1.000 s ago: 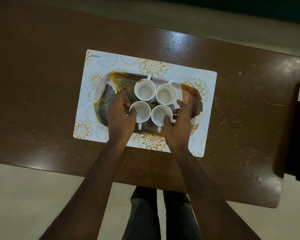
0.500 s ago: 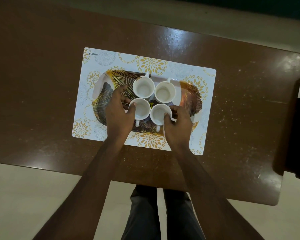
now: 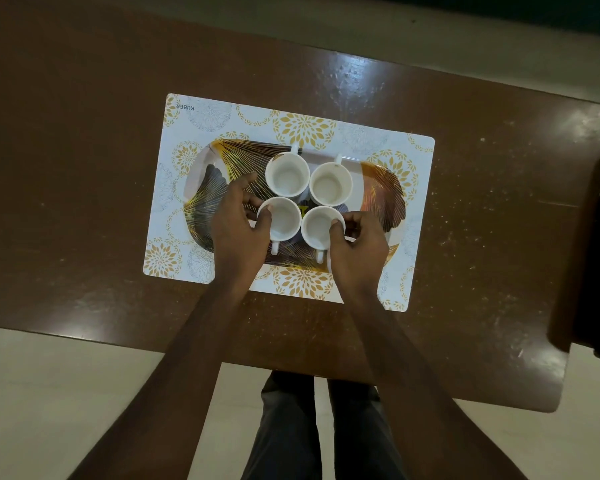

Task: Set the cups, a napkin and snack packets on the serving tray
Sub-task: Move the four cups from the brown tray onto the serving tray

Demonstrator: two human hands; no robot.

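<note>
Four white cups (image 3: 307,202) already standing together on the serving tray (image 3: 383,188), left hand (image 3: 238,226) and right hand (image 3: 357,251) each pinching a near cup's rim, napkin and snack packets nowhere visible, apparently not yet placed.

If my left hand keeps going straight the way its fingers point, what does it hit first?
The left hand already touches the near-left cup; pushing on up and right, it would likely meet the far-left cup next, though height is hard to judge.
</note>
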